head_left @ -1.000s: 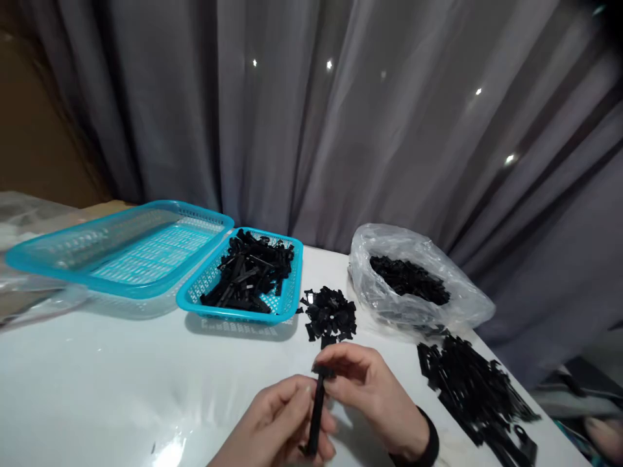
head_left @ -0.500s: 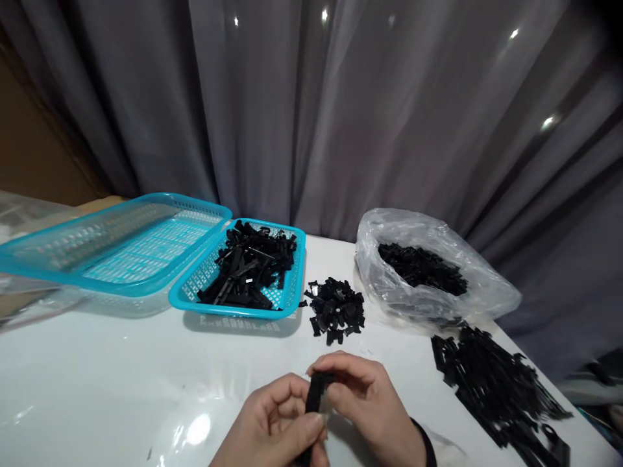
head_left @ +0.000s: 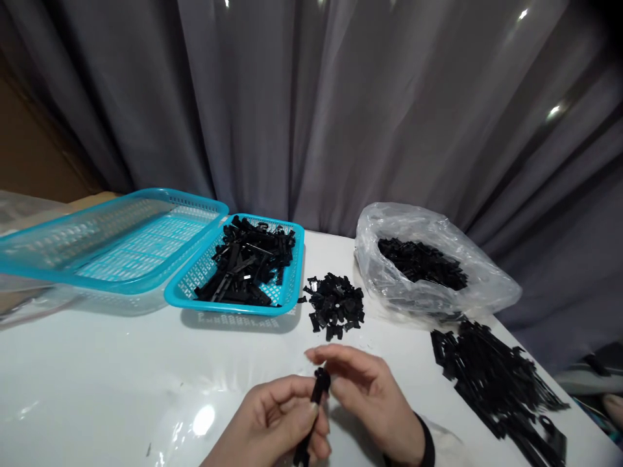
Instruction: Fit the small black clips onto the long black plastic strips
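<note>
Low in the middle of the view, my left hand [head_left: 272, 421] grips a long thin black plastic strip [head_left: 311, 415] that stands nearly upright. My right hand [head_left: 365, 395] pinches a small black clip at the strip's top end. Both hands hover just above the white table [head_left: 97, 383]. Right behind them lies a small loose heap of black clips [head_left: 335, 305]. A pile of long black strips [head_left: 491, 376] lies to the right of my right hand.
A small turquoise basket [head_left: 292, 285] with black assembled pieces stands at the back centre. A larger turquoise basket [head_left: 111, 240] overlaps it on the left. A clear plastic bag [head_left: 428, 272] of black clips sits back right. Grey curtains hang behind the table.
The camera has tilted slightly, so the scene shifted. My right hand's fingers have shifted at the strip's top end and the strip has tilted a little. Nothing else on the table moved.
</note>
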Motion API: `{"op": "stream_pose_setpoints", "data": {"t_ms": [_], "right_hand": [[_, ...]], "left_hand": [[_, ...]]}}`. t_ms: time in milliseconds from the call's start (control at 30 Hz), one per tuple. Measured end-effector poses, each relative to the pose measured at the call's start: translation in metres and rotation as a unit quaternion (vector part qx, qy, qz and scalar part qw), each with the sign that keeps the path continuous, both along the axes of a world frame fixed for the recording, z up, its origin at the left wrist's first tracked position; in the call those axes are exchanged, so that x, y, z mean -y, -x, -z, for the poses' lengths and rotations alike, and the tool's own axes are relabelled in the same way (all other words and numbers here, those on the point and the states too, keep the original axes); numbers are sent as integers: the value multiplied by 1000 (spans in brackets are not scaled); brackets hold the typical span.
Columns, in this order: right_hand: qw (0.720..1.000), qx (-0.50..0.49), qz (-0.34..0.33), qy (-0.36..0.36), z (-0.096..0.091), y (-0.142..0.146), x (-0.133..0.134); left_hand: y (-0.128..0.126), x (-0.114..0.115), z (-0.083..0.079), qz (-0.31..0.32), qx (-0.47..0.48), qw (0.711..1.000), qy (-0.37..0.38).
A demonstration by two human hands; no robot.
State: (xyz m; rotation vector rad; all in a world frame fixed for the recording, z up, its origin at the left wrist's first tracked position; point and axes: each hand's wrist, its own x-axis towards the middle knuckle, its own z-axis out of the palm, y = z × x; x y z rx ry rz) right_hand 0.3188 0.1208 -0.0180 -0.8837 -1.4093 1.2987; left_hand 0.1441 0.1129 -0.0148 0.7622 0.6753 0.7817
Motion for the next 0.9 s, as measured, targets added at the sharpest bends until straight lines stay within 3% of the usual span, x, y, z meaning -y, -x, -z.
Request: {"op": "stream_pose_setpoints", "data": {"t_ms": [67,133,200,400,500,600,767,900], "right_hand": [[989,86,111,-50,-2,-15,-6],[960,149,224,-80,-2,-30,-13],[934,209,273,-94,1,-40,-17],[890,379,174,-183,18,-25,-20],[851,449,174,-210,23,-13,-23],[830,483,165,-223,25,-5,-28],[827,491,160,-224,29,0,-31],[840,470,152,-224,32,-1,-31]], "left_hand": [[1,-2,-1,-23,-27,999,0],[3,-6,-2,-59,-55,997,6],[4,-11,-5,-105,-74,992,2],[2,-16,-14,-192,-159,967,-63],[-1,-13,-15,-196,-177,961,-87],[-2,-10,-13,-177,-192,960,-102],[-2,-7,-10,-135,-202,964,-112],[0,-6,-7,-109,-193,968,-112]]}}
